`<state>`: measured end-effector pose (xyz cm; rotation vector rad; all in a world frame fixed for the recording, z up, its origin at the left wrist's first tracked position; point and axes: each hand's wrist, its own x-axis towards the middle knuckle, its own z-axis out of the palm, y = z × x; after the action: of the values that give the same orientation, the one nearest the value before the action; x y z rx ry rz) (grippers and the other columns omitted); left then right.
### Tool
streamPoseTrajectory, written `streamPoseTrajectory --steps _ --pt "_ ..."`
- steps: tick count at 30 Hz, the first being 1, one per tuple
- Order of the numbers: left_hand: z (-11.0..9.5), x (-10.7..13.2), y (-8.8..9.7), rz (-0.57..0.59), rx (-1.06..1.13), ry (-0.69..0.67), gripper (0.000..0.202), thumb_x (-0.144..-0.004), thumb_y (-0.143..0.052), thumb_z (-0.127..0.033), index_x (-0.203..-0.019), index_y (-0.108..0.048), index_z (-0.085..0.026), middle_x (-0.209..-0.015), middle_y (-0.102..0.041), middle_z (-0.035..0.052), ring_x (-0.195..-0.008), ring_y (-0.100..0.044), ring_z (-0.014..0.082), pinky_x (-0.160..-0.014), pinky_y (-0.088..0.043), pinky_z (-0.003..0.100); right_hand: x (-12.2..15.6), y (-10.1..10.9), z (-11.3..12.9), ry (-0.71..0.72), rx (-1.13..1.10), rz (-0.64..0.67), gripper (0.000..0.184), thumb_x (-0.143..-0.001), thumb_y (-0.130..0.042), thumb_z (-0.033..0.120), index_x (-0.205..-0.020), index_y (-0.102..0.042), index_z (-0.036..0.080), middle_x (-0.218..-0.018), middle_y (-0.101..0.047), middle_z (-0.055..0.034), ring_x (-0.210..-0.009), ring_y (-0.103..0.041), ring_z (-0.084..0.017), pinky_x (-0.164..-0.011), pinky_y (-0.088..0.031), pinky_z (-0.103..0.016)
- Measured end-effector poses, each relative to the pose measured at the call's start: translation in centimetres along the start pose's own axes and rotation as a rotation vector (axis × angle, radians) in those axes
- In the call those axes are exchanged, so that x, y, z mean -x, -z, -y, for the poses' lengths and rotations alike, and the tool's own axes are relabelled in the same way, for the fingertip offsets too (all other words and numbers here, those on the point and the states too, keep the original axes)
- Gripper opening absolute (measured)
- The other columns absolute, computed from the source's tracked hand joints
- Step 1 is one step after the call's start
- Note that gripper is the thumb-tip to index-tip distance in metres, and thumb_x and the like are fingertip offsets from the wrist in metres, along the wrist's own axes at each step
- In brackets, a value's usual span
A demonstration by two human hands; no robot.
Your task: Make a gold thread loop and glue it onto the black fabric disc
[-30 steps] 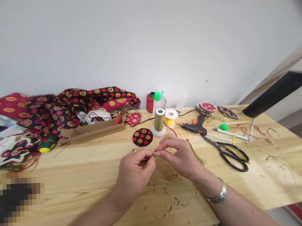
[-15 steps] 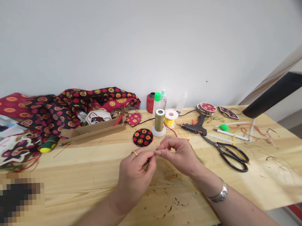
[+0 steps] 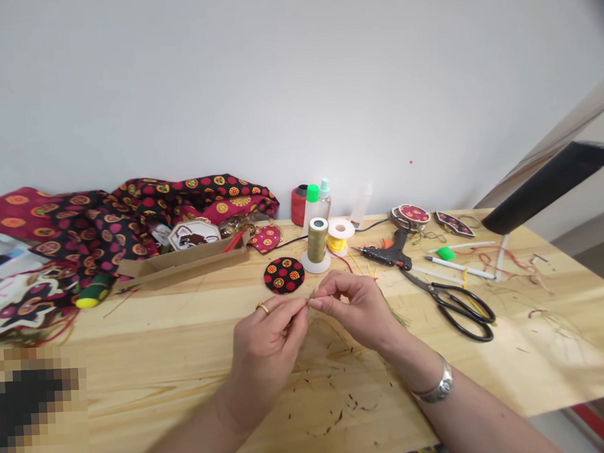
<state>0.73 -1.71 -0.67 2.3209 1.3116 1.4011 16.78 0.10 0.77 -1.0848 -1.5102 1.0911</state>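
Note:
My left hand (image 3: 271, 335), with a ring on one finger, is closed in a pinch. My right hand (image 3: 353, 308) pinches right against its fingertips. Between the two sets of fingertips a small tuft of olive thread (image 3: 312, 295) shows; the rest of it is hidden by the fingers. Just beyond the hands lies a round black fabric piece with red and yellow motifs (image 3: 284, 275). A spool of olive thread (image 3: 317, 242) stands upright beside it. Loose olive strands (image 3: 396, 310) stick out behind my right hand.
Right of the hands lie black-handled scissors (image 3: 463, 309) and a glue gun (image 3: 390, 252). A yellow cord spool (image 3: 338, 235) and bottles (image 3: 312, 209) stand near the wall. Patterned cloth (image 3: 181, 198) and a cardboard tray (image 3: 183, 266) lie at left. Dark scraps (image 3: 335, 419) dot the table.
The olive tuft now shows between the fingertips. My left hand has turned slightly and its fingers have closed further together. My right hand stays nearly in place.

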Motion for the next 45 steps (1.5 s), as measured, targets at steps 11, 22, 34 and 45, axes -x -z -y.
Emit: streamPoseTrajectory --steps 11,22,34,45 --pt "-0.2 0.0 0.0 0.016 0.012 0.112 0.016 -0.079 -0.056 -0.014 -0.084 -0.071 -0.018 -0.078 -0.074 0.0028 -0.067 -0.066 0.0122 -0.068 -0.051 0.022 0.1 -0.2 -0.2 -0.007 -0.017 0.008 0.011 -0.069 -0.071 0.024 -0.061 -0.065 0.018 -0.062 -0.061 0.0019 -0.057 -0.052 -0.01 -0.059 -0.044 -0.024" --pt "-0.2 -1.3 0.6 0.137 0.424 0.835 0.015 -0.071 -0.065 -0.031 -0.071 -0.073 -0.018 -0.055 -0.067 -0.001 -0.051 -0.059 0.0111 -0.053 -0.048 0.02 0.1 0.3 -0.1 -0.012 -0.026 -0.117 0.018 -0.079 -0.06 0.031 -0.071 -0.067 0.017 -0.062 -0.06 0.0008 -0.059 -0.05 -0.011 -0.057 -0.04 -0.025" --pt "0.1 -1.3 0.4 0.168 0.633 0.906 0.014 -0.07 -0.066 -0.028 -0.07 -0.073 -0.016 -0.056 -0.064 -0.0009 -0.051 -0.054 0.0097 -0.052 -0.045 0.02 0.3 -0.1 -0.5 0.22 0.163 -0.042 0.012 -0.072 -0.07 0.015 -0.08 -0.068 0.025 -0.08 -0.062 0.0 -0.081 -0.057 -0.015 -0.078 -0.045 -0.033" --pt "-0.3 -1.1 0.6 0.296 0.507 0.715 0.017 -0.074 -0.059 -0.024 -0.07 -0.074 -0.02 -0.054 -0.059 -0.0031 -0.052 -0.05 0.0096 -0.054 -0.042 0.02 0.3 -0.2 -0.5 0.183 0.106 0.024 0.008 -0.075 -0.067 0.016 -0.073 -0.067 0.023 -0.077 -0.058 0.0009 -0.081 -0.055 -0.014 -0.077 -0.044 -0.03"
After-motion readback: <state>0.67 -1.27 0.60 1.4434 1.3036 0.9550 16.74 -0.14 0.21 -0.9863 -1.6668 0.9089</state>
